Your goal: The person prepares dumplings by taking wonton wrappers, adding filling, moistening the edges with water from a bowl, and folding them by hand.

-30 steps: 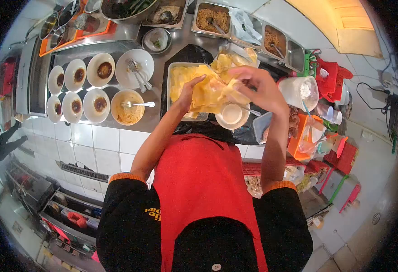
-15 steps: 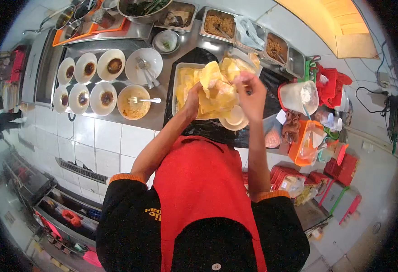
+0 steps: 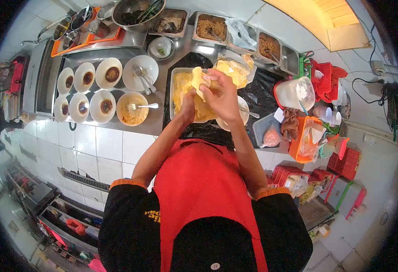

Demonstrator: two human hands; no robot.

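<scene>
Both my hands meet over a rectangular tray (image 3: 172,97) of yellow sheets. My left hand (image 3: 188,104) holds yellow wrapper sheets (image 3: 200,80) from below, its fingers partly hidden behind them. The fingers of my right hand (image 3: 221,93) are bent in against the same sheets at their upper right side. Behind my right hand lies a plastic bag of yellow wrappers (image 3: 233,71). A pale bowl (image 3: 243,109) with a utensil sits just right of my right wrist, partly covered by it.
Several white bowls with dark sauce (image 3: 106,106) stand at the left, near a bowl with a fork (image 3: 132,117) and a bowl of cutlery (image 3: 140,68). Metal food pans (image 3: 210,27) line the back. A white powder tub (image 3: 294,93) and orange basket (image 3: 304,138) are at the right.
My right hand has moved left and in toward my left hand. The yellow sheets, spread wide before, now look folded or gathered between my hands. The camera view has shifted slightly.
</scene>
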